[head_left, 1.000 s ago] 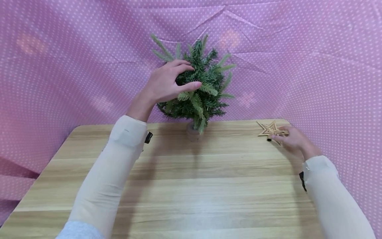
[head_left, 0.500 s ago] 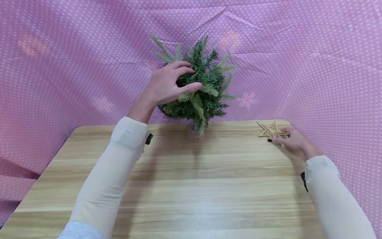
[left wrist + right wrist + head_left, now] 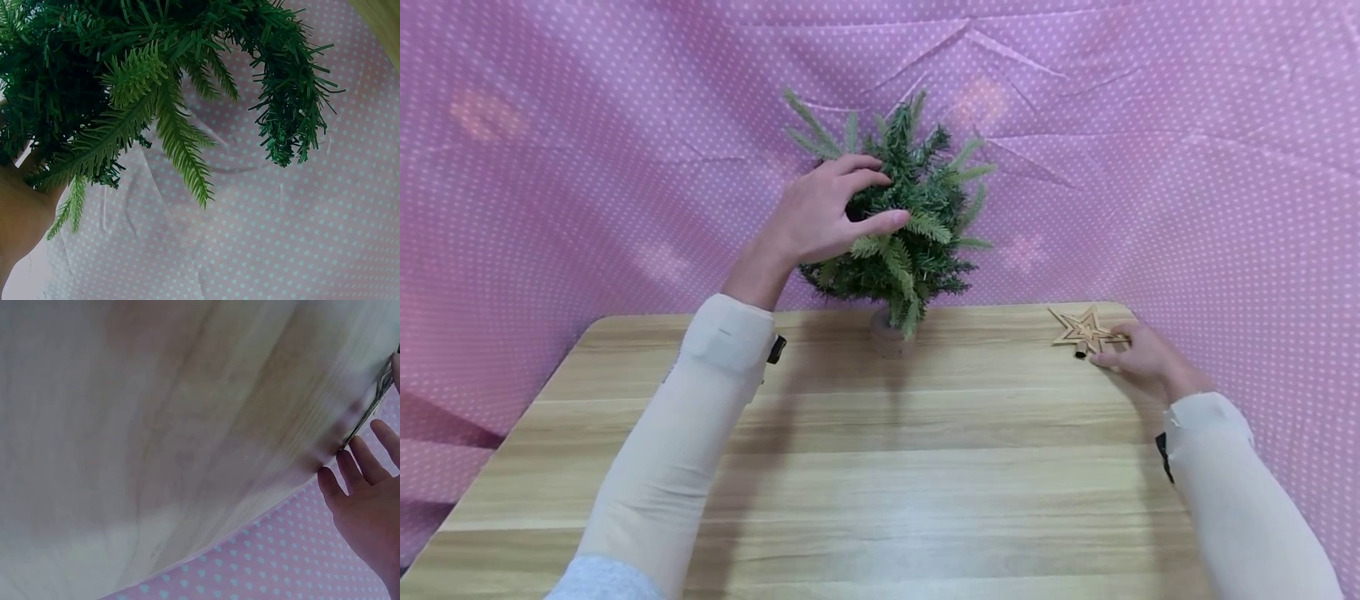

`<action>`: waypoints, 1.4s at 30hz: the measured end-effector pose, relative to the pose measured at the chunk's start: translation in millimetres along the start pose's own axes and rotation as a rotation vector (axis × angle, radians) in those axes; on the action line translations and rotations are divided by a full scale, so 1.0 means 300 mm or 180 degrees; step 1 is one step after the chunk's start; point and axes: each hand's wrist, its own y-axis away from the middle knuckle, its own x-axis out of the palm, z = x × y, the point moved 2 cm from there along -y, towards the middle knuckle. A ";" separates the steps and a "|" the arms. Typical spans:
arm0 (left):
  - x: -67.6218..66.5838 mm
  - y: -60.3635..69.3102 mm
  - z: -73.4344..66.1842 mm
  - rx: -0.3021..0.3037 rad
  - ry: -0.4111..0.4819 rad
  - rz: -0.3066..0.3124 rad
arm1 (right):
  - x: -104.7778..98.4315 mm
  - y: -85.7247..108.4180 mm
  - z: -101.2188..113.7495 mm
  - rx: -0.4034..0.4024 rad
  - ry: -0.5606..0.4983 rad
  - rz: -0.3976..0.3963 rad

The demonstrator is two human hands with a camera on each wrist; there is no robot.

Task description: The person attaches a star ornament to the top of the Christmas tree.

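A small green artificial Christmas tree (image 3: 925,225) stands in a pale round base (image 3: 891,333) at the back of the table. My left hand (image 3: 820,212) holds its upper left side, thumb and fingers spread around the branches. In the left wrist view, the branches (image 3: 150,81) hide most of that hand's fingers. A gold star tree topper (image 3: 1084,329) with a short tube lies on the table at the back right. My right hand (image 3: 1138,354) is at the star's right edge, its fingers loosely extended. In the right wrist view only a dark sliver of the star (image 3: 369,412) shows beyond the fingertips.
The wooden table (image 3: 895,467) has rounded back corners. Pink dotted cloth (image 3: 1150,167) hangs close behind it and along both sides. The tree's branches spread out near the back cloth.
The star has settled flatter onto the table, and my right thumb has moved off its tube, slightly to the right. My left hand has stayed at the Christmas tree.
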 end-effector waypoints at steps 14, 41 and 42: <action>0.003 -0.002 0.002 -0.0025 -0.0065 -0.0006 | -0.008 0.003 0.007 0.0268 0.0059 0.0082; 0.002 0.003 -0.007 -0.0022 -0.0076 0.0001 | -0.020 0.002 0.016 0.0170 0.0133 0.0090; 0.002 0.004 -0.007 -0.0021 -0.0075 -0.0003 | -0.022 -0.001 0.018 0.0147 0.0148 0.0064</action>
